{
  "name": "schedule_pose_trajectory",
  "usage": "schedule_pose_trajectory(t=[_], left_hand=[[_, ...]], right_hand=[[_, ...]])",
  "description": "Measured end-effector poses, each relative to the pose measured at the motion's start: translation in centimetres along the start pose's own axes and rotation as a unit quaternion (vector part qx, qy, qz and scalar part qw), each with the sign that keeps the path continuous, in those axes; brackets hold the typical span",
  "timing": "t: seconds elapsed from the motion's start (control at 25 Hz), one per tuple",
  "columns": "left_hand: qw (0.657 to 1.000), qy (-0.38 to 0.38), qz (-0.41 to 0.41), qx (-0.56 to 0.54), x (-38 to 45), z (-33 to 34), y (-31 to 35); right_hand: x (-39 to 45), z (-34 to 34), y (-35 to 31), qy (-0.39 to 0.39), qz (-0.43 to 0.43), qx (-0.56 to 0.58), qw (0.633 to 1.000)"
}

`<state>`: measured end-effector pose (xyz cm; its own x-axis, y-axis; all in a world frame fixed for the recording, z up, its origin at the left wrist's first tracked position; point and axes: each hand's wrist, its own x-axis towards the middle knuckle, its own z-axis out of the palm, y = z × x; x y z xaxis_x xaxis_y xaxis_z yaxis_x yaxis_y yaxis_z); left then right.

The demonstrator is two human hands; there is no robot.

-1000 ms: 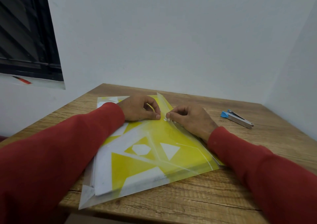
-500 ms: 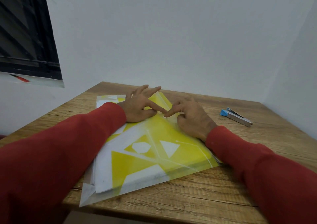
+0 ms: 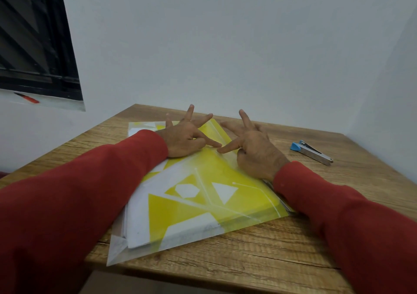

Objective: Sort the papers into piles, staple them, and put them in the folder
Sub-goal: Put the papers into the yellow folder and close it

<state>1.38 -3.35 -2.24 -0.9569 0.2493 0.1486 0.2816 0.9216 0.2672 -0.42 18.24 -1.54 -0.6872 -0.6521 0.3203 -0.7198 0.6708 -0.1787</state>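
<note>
A translucent yellow folder (image 3: 203, 203) with white shapes lies flat on the wooden table (image 3: 248, 260), its flap down. White papers (image 3: 137, 223) show through it and at its left edge. My left hand (image 3: 185, 136) rests on the folder's far part, fingers spread, one finger pressing the flap. My right hand (image 3: 252, 147) rests beside it on the flap's right side, fingers spread, one fingertip pressing down close to the left one. Neither hand holds anything.
A blue and silver stapler (image 3: 311, 151) lies on the table at the right. White walls close the table's far and right sides. A dark window (image 3: 33, 45) is at the upper left, with a red pen (image 3: 28, 98) on its sill.
Both hands have gone from pinching the folder's flap at its snap to spread fingers, with single fingertips pressing down on the flap. The flap now lies flat.
</note>
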Motion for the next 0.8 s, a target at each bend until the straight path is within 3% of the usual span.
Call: schedule_pose_trajectory(t=[0.28,0.36,0.48,0.52,0.64,0.8], left_hand=[[1.000,-0.001,-0.010,-0.006,-0.5,-0.1,0.6],[1.000,0.000,-0.010,0.000,-0.4,-0.1,0.6],[1.000,0.002,-0.006,-0.012,-0.3,-0.2,0.5],[1.000,0.007,-0.005,-0.017,-0.3,-0.2,0.4],[1.000,0.015,-0.009,-0.015,-0.1,-0.1,0.3],[1.000,0.018,0.003,-0.016,0.1,-0.2,-0.3]], right_hand=[[0.0,-0.5,-0.4,-0.029,-0.014,-0.043,0.999],[-0.2,0.0,0.0,0.019,0.003,-0.027,0.999],[-0.6,0.1,1.1,0.144,0.017,0.126,0.981],[-0.8,0.0,1.2,0.126,0.005,0.137,0.982],[-0.7,0.2,0.7,-0.018,0.011,0.027,0.999],[-0.5,-0.8,1.2,0.136,0.028,0.136,0.981]])
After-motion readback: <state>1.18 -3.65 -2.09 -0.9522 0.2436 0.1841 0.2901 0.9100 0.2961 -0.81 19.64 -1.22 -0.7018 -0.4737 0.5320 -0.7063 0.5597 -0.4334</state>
